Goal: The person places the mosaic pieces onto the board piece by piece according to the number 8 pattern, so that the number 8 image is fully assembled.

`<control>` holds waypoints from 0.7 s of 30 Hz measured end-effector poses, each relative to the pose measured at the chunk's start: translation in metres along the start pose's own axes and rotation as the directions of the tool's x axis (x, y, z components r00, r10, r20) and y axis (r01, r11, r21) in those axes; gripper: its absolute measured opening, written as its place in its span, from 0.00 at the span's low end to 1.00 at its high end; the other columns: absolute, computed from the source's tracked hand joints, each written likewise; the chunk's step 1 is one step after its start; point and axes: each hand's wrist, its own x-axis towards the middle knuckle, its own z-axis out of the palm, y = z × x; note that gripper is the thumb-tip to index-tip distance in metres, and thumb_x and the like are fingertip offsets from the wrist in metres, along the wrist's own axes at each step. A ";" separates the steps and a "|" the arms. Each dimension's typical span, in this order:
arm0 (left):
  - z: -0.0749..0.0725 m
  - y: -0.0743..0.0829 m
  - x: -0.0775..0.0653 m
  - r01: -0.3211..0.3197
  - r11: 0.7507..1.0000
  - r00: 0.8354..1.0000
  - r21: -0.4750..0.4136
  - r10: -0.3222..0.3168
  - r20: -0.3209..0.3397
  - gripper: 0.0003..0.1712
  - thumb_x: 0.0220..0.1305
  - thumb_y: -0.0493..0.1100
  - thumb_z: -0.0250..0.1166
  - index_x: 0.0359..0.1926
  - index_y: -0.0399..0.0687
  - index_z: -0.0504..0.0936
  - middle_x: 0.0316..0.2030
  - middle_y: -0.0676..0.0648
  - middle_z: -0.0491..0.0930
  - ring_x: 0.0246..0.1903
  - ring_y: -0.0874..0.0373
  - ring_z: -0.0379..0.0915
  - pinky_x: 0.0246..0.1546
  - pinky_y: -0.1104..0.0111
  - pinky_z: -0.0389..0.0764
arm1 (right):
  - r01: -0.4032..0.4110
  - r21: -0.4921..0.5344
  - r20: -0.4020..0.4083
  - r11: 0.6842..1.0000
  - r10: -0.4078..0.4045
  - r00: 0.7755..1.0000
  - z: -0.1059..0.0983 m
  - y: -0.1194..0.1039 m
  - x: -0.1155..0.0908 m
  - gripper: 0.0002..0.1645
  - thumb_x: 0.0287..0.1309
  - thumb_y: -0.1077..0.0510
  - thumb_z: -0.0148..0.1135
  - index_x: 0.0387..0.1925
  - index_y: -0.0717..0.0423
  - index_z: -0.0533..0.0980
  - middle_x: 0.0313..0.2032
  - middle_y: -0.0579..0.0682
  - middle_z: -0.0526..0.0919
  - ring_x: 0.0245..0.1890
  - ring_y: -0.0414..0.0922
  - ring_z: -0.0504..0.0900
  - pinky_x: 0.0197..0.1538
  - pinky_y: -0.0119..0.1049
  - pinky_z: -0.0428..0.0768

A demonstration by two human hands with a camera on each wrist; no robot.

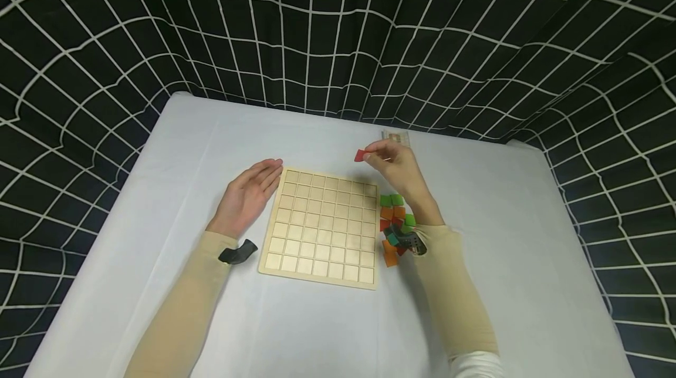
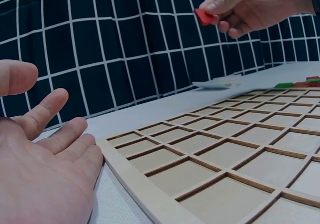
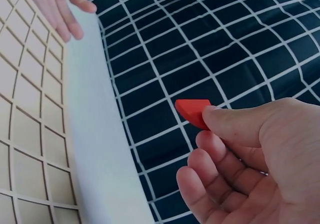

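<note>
Between thumb and fingertips, my right hand [image 1: 396, 169] pinches a small red tile [image 3: 194, 112], raised over the table past the far right corner of a wooden grid board [image 1: 322, 280]. In the right wrist view the tile shows one curved edge. My left hand [image 1: 246, 199] rests at the board's left side, palm turned up and inward, fingers straight, holding nothing. Its fingertips are right at the board's far left corner. The board's square cells hold no tiles.
Green tiles [image 1: 391, 199], orange tiles [image 1: 391, 259] and red and teal ones lie in a loose group along the board's right edge, partly under my right wrist. A printed card or packet [image 1: 397, 137] lies at the table's far edge. A dark gridded curtain [image 1: 317, 31] surrounds the white table [image 1: 507, 272].
</note>
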 end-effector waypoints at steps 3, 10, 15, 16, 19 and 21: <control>0.000 0.000 0.000 -0.002 1.000 1.000 0.001 0.002 0.004 0.27 0.83 0.44 0.40 0.73 0.32 0.54 0.80 0.36 0.43 0.81 0.47 0.39 0.85 0.62 0.44 | -0.003 -0.010 0.028 1.000 0.004 1.000 0.003 0.002 0.002 0.10 0.68 0.60 0.63 0.47 0.61 0.80 0.47 0.59 0.84 0.47 0.50 0.79 0.50 0.35 0.80; 0.000 0.000 0.000 -0.002 1.000 1.000 0.009 0.002 0.009 0.27 0.83 0.44 0.40 0.73 0.33 0.56 0.80 0.36 0.43 0.81 0.47 0.39 0.85 0.62 0.45 | 0.017 -0.055 0.074 0.998 -0.013 0.997 0.008 0.009 0.004 0.10 0.70 0.62 0.58 0.48 0.63 0.79 0.48 0.60 0.85 0.48 0.52 0.81 0.43 0.31 0.79; 0.001 0.000 -0.001 -0.006 1.000 1.000 0.030 0.005 0.010 0.28 0.83 0.45 0.40 0.73 0.31 0.54 0.80 0.36 0.43 0.81 0.47 0.39 0.85 0.62 0.45 | 0.063 -0.123 0.074 0.990 -0.054 0.996 0.014 0.011 0.004 0.15 0.71 0.62 0.58 0.54 0.64 0.80 0.44 0.62 0.87 0.45 0.54 0.82 0.36 0.27 0.78; 0.001 0.000 -0.001 -0.006 1.000 1.000 0.029 0.006 0.010 0.28 0.83 0.45 0.40 0.73 0.31 0.55 0.80 0.36 0.43 0.81 0.47 0.39 0.85 0.62 0.45 | 0.061 -0.133 0.074 0.989 -0.052 0.996 0.015 0.011 0.005 0.16 0.71 0.61 0.58 0.55 0.65 0.79 0.44 0.62 0.86 0.44 0.52 0.82 0.35 0.26 0.78; 0.001 0.000 -0.001 -0.004 1.000 1.000 0.025 0.004 0.012 0.27 0.83 0.45 0.40 0.73 0.32 0.55 0.80 0.36 0.42 0.82 0.47 0.38 0.85 0.62 0.44 | 0.048 -0.156 0.088 0.987 -0.035 0.996 0.019 0.012 0.005 0.15 0.70 0.60 0.60 0.53 0.64 0.80 0.42 0.60 0.86 0.42 0.50 0.81 0.35 0.28 0.77; 0.001 0.000 -0.002 0.000 1.000 1.000 0.018 0.000 0.011 0.27 0.83 0.45 0.40 0.73 0.32 0.55 0.80 0.36 0.42 0.82 0.48 0.38 0.85 0.62 0.44 | 0.035 -0.174 0.104 0.984 -0.017 0.994 0.022 0.013 0.006 0.14 0.70 0.58 0.61 0.51 0.63 0.82 0.42 0.58 0.87 0.41 0.49 0.81 0.36 0.29 0.77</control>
